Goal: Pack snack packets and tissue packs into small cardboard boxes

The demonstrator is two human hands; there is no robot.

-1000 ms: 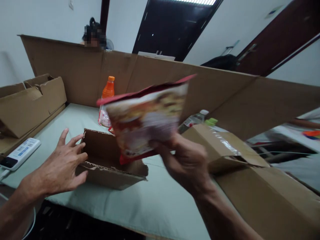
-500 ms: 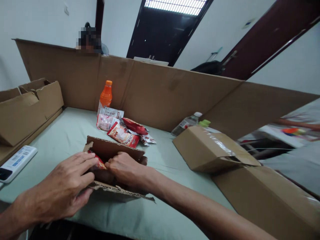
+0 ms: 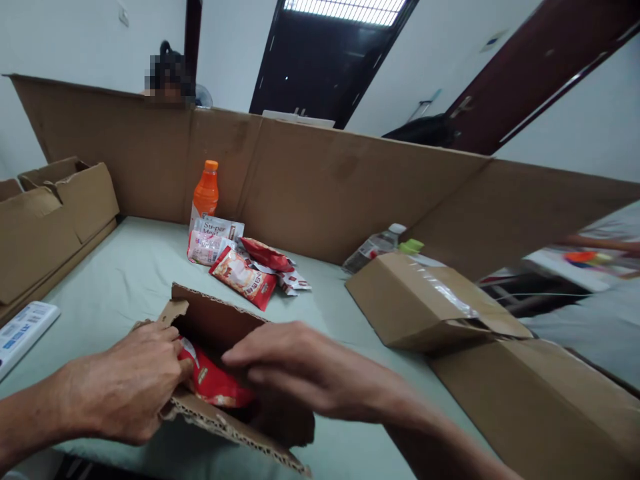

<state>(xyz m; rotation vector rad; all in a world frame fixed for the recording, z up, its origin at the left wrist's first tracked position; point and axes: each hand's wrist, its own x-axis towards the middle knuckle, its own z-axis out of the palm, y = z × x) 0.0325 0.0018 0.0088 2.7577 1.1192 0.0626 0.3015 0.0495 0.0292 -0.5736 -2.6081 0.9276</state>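
Observation:
A small cardboard box (image 3: 217,320) stands tilted on the cloth in front of me, its top unfolded and its cut edge ragged. Inside lies a red snack packet (image 3: 217,381) with a shiny wrapper. My left hand (image 3: 135,380) is closed over the box's left edge, fingertips beside the packet. Above the box's right part hovers my right hand (image 3: 300,367), fingers stretched out and holding nothing, slightly blurred. Just beyond the box lie a red and white packet (image 3: 245,277), another red packet (image 3: 267,255) and a silver pouch (image 3: 220,228).
An orange drink bottle (image 3: 205,190) stands by a cardboard screen (image 3: 310,180). At right a clear bottle (image 3: 375,248) leans behind cardboard boxes (image 3: 400,300). Another cardboard box (image 3: 50,227) and a white power bank (image 3: 27,333) lie left. A person (image 3: 170,77) is behind the screen.
My right hand has risen out of the box and opened. My left hand has moved onto the box's left edge. The box has turned and tilted, showing more of the red packet.

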